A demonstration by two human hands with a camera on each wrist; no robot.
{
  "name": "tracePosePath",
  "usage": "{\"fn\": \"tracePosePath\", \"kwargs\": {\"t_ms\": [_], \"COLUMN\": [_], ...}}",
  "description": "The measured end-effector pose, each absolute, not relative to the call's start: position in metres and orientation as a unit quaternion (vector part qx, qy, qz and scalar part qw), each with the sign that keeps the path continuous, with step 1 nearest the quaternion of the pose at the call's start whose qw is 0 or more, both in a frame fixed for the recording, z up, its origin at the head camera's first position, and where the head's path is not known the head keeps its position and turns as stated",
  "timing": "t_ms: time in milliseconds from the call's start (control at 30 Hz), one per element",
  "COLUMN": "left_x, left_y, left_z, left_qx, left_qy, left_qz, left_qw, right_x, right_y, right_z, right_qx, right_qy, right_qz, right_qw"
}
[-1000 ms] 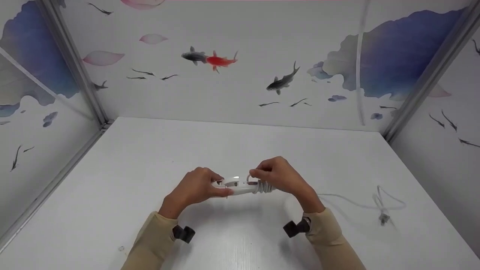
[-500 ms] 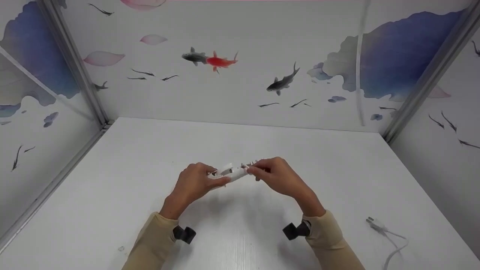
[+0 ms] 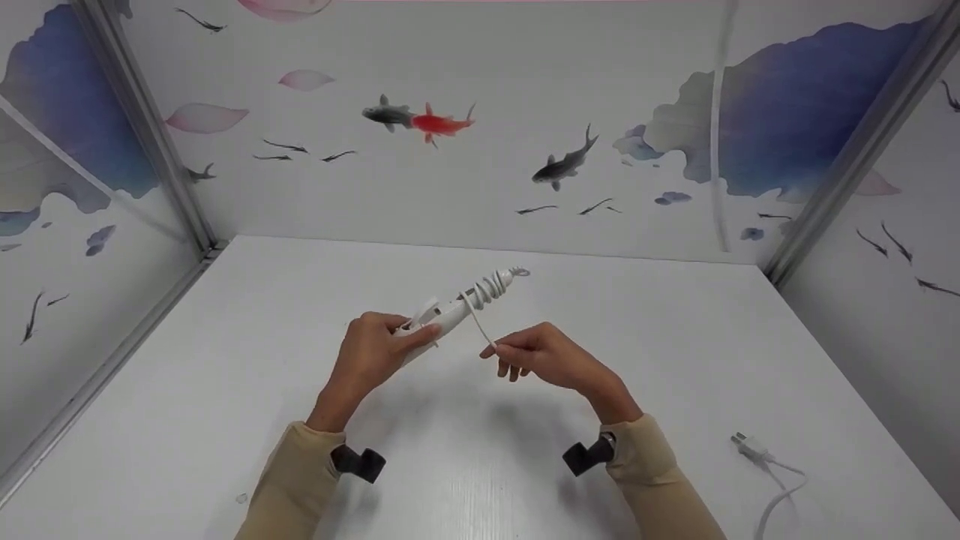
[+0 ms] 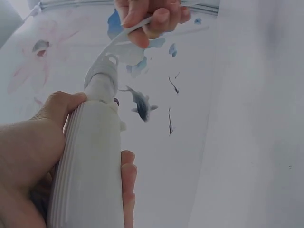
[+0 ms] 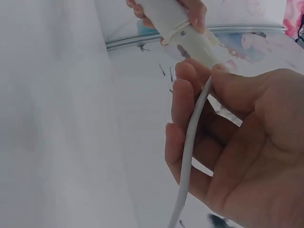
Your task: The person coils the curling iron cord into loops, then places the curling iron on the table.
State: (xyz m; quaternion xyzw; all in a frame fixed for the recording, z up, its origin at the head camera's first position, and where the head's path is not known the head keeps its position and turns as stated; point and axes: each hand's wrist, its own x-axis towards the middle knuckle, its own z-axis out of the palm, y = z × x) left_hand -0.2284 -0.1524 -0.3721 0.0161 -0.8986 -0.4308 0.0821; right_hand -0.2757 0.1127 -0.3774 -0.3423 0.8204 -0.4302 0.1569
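My left hand (image 3: 369,351) grips a white, rod-shaped appliance (image 3: 451,316) that looks like a curling iron, with a raised lever near the thumb. It is tilted, its far end pointing up and right. Several turns of white power cord (image 3: 491,288) are wound round that far half. Between thumb and forefinger my right hand (image 3: 553,354) pinches the cord, which runs taut from the windings. In the left wrist view the ridged body of the curling iron (image 4: 92,161) fills the palm. The right wrist view shows the cord (image 5: 188,147) passing across the fingers.
The cord's plug (image 3: 752,448) lies on the white table (image 3: 637,315) at the right, its cord running off the front edge of view. A small clear piece (image 3: 241,498) lies at the front left. Printed panels (image 3: 480,195) enclose the back and sides.
The curling iron has swung from nearly level to pointing up and right. My right hand went from beside the windings to below them, drawing out cord. The plug has shifted and turned on the table.
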Motion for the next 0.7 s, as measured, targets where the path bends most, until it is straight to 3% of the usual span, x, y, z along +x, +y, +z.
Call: {"fn": "tracePosePath", "kwargs": {"t_ms": [300,567,700], "left_x": [-0.228,-0.227,-0.225], "left_y": [-0.154,-0.156,-0.155], "left_z": [-0.372,-0.372,-0.375], "left_qx": [-0.012,-0.077,-0.143], "left_qy": [-0.905,-0.895,-0.899], "left_qz": [-0.422,-0.439,-0.413], "left_qw": [0.054,0.005,-0.034], "right_x": [-0.294,-0.301,-0.299], "right_y": [0.126,0.133,0.133], "right_z": [-0.397,-0.409,-0.408], "right_qx": [-0.273,-0.158,-0.189], "right_qy": [0.816,0.882,0.879], "right_qz": [-0.455,-0.406,-0.415], "right_qw": [0.229,0.181,0.139]}}
